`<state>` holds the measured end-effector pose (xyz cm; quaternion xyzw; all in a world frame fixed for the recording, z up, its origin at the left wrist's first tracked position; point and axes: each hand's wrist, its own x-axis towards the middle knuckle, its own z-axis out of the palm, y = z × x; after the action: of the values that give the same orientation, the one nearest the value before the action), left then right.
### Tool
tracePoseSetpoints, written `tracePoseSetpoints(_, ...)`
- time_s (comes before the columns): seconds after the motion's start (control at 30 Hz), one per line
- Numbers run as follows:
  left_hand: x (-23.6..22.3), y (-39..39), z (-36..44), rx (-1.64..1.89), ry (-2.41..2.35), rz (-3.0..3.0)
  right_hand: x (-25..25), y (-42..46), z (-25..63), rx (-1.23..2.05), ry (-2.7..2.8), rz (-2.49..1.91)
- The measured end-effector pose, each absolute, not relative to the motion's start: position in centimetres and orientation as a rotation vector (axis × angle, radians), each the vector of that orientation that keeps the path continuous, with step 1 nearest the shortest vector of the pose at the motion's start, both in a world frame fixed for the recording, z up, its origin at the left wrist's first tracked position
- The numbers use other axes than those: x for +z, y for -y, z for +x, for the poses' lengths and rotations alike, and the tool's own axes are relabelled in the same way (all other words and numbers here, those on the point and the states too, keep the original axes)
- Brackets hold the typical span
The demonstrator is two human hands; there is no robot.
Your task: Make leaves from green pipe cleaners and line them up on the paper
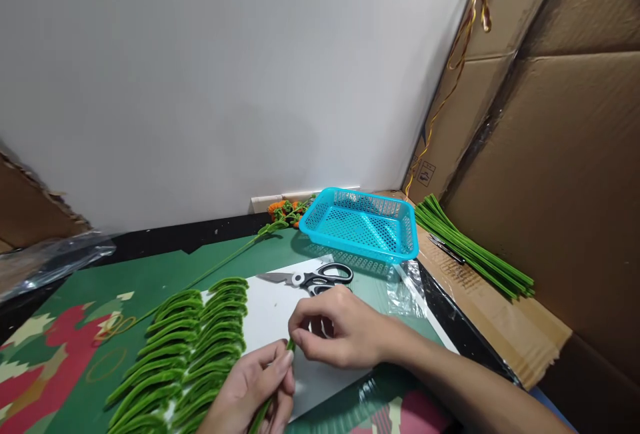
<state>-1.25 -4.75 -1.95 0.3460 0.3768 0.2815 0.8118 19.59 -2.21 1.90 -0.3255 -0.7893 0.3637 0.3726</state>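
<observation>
A flat white paper sheet (270,314) spreads beneath the hands at lower centre, bordered by curved fuzzy green strips (220,327) on the left, black-and-white metal scissors (300,279) above and a black table edge (470,327) at right. At bottom centre, a slim green stem (261,414) slants, partly hidden; the left hand (257,384) and right hand (345,331) both pinch it

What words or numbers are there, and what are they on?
Nothing is clear enough to read.
Upright cardboard: a small printed mark, too small to make out.
Flat cardboard under the green stems: faint lines, maybe writing, too blurred to read.
</observation>
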Motion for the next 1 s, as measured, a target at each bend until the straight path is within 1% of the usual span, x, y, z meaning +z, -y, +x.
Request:
tracePoseSetpoints(0.1,-1.4,4.9,-1.3,0.557,-0.815,0.701,2.1,2.2,19.7,1.006,2.002,-0.818)
tracePoseSetpoints(0.23,-0.8,5.1,-1.3,0.555,-0.852,0.669,2.1,2.2,19.7,1.016,1.973,-0.775)
tracePoseSetpoints(0.47,-2.3,5.0,-1.3,0.643,-0.802,0.744,1.7,2.2,19.6,1.105,1.945,-0.856)
tracePoseSetpoints(0.63,-2.3,5.2,-0.9,0.733,-0.842,0.748,1.6,2.2,19.6,1.118,1.928,-0.856)
tracePoseSetpoints(0.73,-2.0,5.3,-0.9,0.711,-0.824,0.772,1.7,2.2,19.7,1.053,1.962,-0.789)
tracePoseSetpoints(0.9,-1.8,5.6,-1.1,0.666,-0.833,0.731,1.6,2.2,19.8,0.808,2.096,-0.726)
tracePoseSetpoints(1.0,-1.7,5.6,-1.3,0.621,-0.827,0.738,1.2,2.2,19.8,0.841,2.083,-0.758)
